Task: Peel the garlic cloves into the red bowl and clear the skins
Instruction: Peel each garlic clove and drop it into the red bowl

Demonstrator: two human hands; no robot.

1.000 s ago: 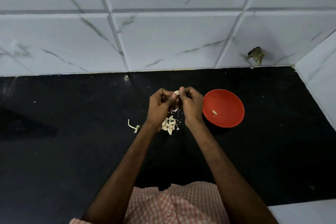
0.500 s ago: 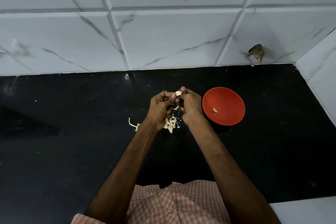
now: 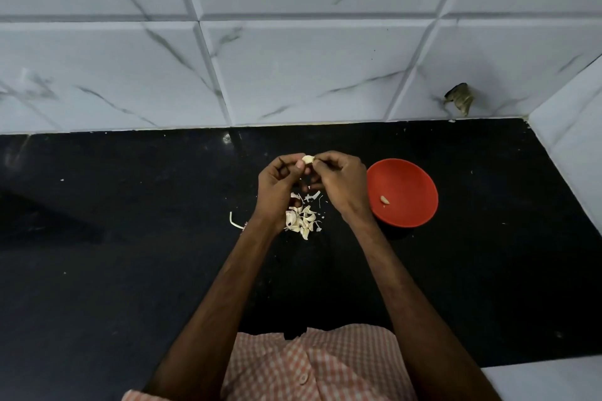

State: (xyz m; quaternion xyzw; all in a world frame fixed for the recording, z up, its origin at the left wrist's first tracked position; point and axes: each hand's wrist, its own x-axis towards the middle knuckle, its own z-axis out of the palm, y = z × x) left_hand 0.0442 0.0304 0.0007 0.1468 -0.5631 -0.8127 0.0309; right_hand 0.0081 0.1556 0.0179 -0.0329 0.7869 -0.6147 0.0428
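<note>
Your left hand [image 3: 277,185] and right hand [image 3: 342,182] pinch one garlic clove [image 3: 308,159] | held above skins [image 3: 301,218] so peelings drop there | red bowl [image 3: 410,179] just beside for the drop

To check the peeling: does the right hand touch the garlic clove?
Touching. In the head view, the right hand pinches the garlic clove at its end.

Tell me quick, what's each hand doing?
Left hand: pinching the garlic clove.
Right hand: pinching the same garlic clove from the other side.
</note>
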